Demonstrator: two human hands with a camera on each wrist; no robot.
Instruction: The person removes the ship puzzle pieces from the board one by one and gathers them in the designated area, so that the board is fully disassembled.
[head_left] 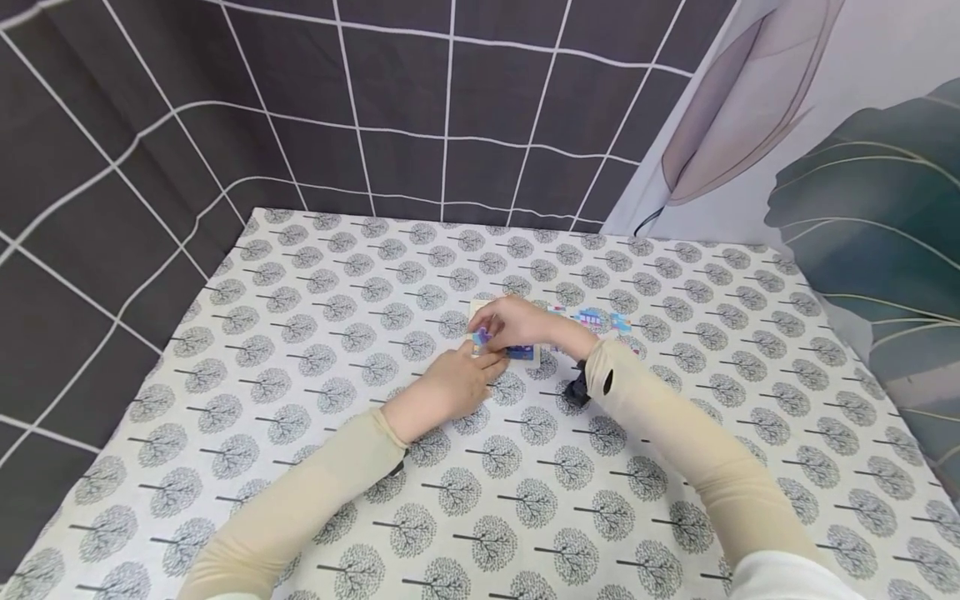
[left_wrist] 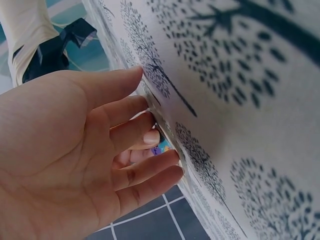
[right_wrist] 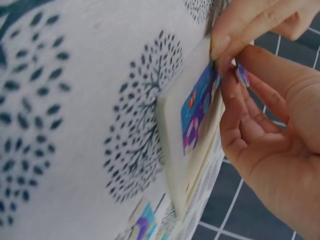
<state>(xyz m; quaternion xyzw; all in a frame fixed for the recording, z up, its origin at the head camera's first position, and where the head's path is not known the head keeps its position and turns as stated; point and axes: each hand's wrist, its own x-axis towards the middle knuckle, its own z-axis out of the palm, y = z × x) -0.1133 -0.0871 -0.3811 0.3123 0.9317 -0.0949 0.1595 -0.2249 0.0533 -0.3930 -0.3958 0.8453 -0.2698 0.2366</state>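
Sleeves (head_left: 300,500) lay nearest. Your left hand (head_left: 452,385) rested relaxed fingers on the board's (right_wrist: 173,145) seven o'clock edge; your right hand (head_left: 519,322) pinched a piece (head_left: 482,337) over its nine o'clock side. You seemed mid-placement; next called for aligning and pressing. Loose pieces (head_left: 590,318) lay toward three. Right wrist's view bared the picture (right_wrist: 200,107) your hands mostly hid from the head's.

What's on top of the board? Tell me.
A blue-and-purple picture shows on the board. Over it, the right hand holds a purple piece; the left hand is at its edge. What lies under the hands is covered.
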